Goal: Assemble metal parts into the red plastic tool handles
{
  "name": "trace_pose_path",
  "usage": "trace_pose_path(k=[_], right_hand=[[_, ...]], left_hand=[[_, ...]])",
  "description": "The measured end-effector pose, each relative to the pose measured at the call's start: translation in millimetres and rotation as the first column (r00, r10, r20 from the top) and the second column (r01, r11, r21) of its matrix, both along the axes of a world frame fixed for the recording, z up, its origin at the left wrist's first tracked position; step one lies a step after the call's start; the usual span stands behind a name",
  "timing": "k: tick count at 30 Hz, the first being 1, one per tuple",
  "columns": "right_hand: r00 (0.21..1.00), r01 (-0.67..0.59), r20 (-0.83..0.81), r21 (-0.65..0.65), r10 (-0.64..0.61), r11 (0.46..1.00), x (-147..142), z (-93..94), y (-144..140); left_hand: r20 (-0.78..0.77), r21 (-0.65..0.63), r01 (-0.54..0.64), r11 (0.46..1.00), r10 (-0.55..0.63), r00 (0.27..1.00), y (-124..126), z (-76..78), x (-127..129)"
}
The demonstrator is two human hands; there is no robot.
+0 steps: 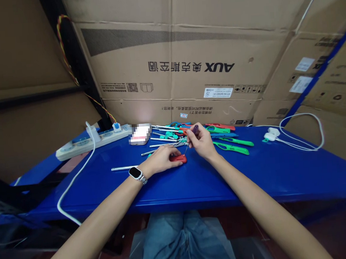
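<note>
My left hand [164, 159], with a watch on its wrist, presses a red long-necked lighter [179, 158] to the blue table. A metal tube [122, 168] sticks out to the left of this hand and looks like the lighter's neck; the part between is hidden. My right hand [202, 141] grips a screwdriver [195, 129] by its dark purple handle. The thin shaft slants down, its tip at or just above the lighter's right end; contact is not clear. Behind both hands lie several metal tubes [164, 140] with teal parts, and green handle shells [232, 147].
Red and blue handle pieces lie at the back by the cardboard wall [187, 77]. On the left stand a white power strip [93, 143] with a hanging cable and a pixelated phone-like object [140, 134]. A white charger [271, 134] with a looped cable lies on the right.
</note>
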State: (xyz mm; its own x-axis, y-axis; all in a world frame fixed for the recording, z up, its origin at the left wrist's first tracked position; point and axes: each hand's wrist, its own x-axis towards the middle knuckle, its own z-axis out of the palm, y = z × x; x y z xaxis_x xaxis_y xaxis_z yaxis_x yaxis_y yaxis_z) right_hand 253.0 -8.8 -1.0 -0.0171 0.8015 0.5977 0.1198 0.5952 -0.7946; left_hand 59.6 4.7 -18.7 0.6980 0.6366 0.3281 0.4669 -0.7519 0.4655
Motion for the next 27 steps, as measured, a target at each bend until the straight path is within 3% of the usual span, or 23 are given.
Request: trace_pose_path(k=[12,27], right_hand=[[0.997,-0.004,0.078,-0.012,0.004,1.000,-0.4,-3.1,-0.3],[0.980,0.038,0.193,0.021,-0.041,0.999,-3.2,-4.2,-0.9]], left_hand=[[-0.082,0.015,-0.024,1.000,0.025,0.996,-2.2,1.6,-0.4],[-0.065,0.033,-0.027,0.999,0.029,0.997,-2.2,-1.7,-0.6]])
